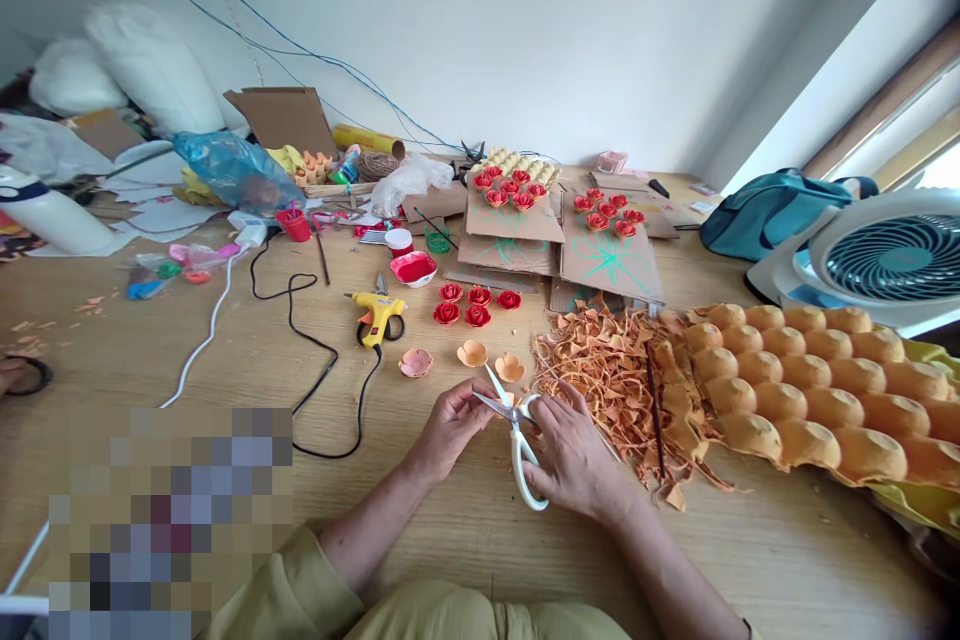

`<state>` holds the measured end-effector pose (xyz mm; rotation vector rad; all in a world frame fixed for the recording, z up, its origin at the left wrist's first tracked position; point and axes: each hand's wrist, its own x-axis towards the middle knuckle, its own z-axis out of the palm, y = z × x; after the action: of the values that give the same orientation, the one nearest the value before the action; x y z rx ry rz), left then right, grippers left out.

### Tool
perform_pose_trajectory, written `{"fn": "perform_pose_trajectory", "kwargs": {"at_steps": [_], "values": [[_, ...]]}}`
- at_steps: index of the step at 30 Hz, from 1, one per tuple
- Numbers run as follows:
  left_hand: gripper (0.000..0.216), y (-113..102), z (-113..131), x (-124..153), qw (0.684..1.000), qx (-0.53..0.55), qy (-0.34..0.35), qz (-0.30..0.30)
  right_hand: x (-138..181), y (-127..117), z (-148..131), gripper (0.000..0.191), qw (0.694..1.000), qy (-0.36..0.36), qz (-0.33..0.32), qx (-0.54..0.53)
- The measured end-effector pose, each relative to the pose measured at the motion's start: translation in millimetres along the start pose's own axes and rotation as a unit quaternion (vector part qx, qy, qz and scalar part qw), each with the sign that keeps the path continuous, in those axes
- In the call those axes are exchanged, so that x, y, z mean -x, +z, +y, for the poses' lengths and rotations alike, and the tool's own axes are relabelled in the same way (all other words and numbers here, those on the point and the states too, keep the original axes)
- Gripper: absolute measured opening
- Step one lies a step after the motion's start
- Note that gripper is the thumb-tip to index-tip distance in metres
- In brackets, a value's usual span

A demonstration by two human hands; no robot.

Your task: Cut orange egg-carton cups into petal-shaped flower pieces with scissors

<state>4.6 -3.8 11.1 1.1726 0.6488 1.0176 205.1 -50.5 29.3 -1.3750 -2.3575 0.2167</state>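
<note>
White-handled scissors (514, 415) are in my right hand (577, 450), its fingers through the loops and the blades apart, pointing up and left. My left hand (452, 430) is pinched closed at the blades; whatever small piece it holds is hidden by the fingers. Just beyond the blades lie two orange cup-shaped petal pieces, one orange cup (472, 353) and another cup (510, 367). A pinkish petal cup (416, 363) sits further left. Several red paper roses (478, 305) stand behind these on the table.
Orange scraps (600, 370) are heaped right of my hands, beside stacked egg trays (810, 380). A yellow glue gun (379, 317) with its black cord lies left. Behind are a red paint dish (413, 268) and cardboard (611, 260) bearing roses. A fan (892, 255) stands far right.
</note>
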Motion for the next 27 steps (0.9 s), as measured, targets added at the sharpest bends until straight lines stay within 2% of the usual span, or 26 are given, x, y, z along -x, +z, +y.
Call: {"fn": "perform_pose_trajectory", "kwargs": {"at_steps": [9, 19, 27], "values": [[0.02, 2.5, 6.9, -0.6, 1.0, -0.025, 0.011, 0.007, -0.5, -4.2, -2.4, 0.023, 1.0, -0.001, 0.009, -0.004], [0.032, 1.2, 5.1, 0.9, 0.999, -0.013, -0.027, 0.009, -1.8, -6.9, -5.8, 0.021, 0.999, -0.023, 0.013, -0.042], [0.023, -1.6, 6.6, 0.3, 1.0, -0.006, -0.022, -0.012, 0.6, -5.9, -3.6, 0.022, 0.997, -0.032, 0.017, -0.073]]}}
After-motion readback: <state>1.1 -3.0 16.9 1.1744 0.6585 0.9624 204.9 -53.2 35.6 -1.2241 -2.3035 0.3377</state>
